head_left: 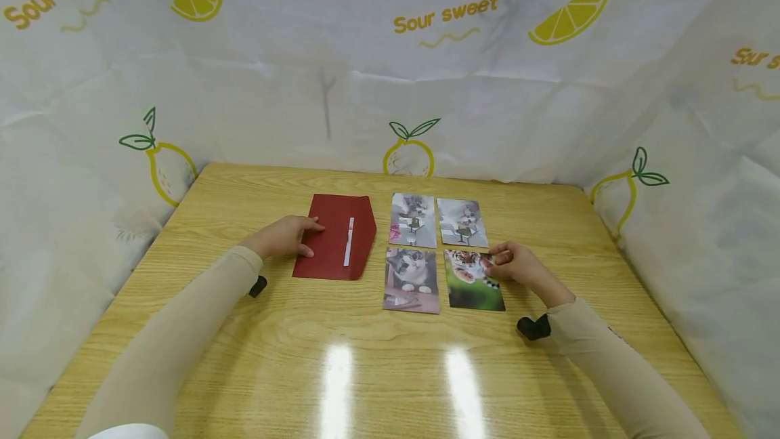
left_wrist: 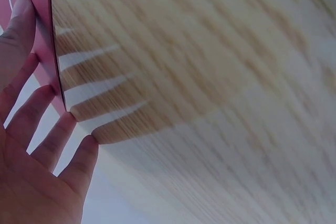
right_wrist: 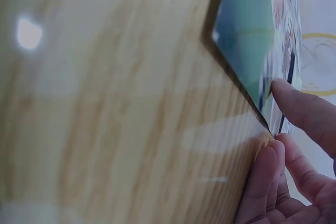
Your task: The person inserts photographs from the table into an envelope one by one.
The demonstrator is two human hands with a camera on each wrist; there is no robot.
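Left hand [head_left: 283,237] on a red envelope [head_left: 329,257], right hand [head_left: 519,267] at a tiger card [head_left: 472,290] to the envelope's right.
Plain red, pointed on the right side, with a narrow white strip [head_left: 349,242]; flat on the wooden table [head_left: 292,330]. Also right of the envelope, a kitten card [head_left: 411,275] and two pale cards [head_left: 413,221] with details hard to make out. Left fingers spread apart at the envelope; right thumb over the green-backed tiger card, partly hiding it; cannot tell whether pinching. Envelope mostly cut off in the left wrist view.
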